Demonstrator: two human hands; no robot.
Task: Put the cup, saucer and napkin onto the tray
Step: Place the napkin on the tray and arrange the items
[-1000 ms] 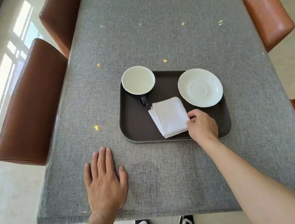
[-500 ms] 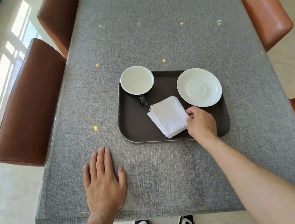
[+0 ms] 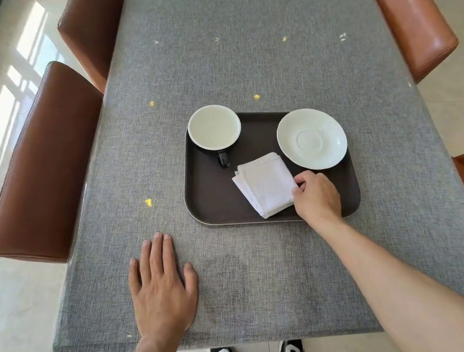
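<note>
While the cup (image 3: 214, 127) and saucer (image 3: 311, 138) sit on the tray (image 3: 214, 206), the right hand (image 3: 316, 196) pinches the napkin (image 3: 266, 188) lying there; its grip need only release. The left hand (image 3: 160, 289) lies flat and open on the table (image 3: 234, 52).

Dark cup (image 3: 214, 128), white saucer (image 3: 311, 138), folded white napkin (image 3: 266, 185) on dark tray (image 3: 214, 206).

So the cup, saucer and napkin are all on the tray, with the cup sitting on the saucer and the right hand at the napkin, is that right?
Not quite. The head view shows the cup standing directly on the tray, at its far left corner, apart from the saucer, which is bare at the far right. The rest holds: all three are on the tray, and the right hand is at the napkin.
</note>
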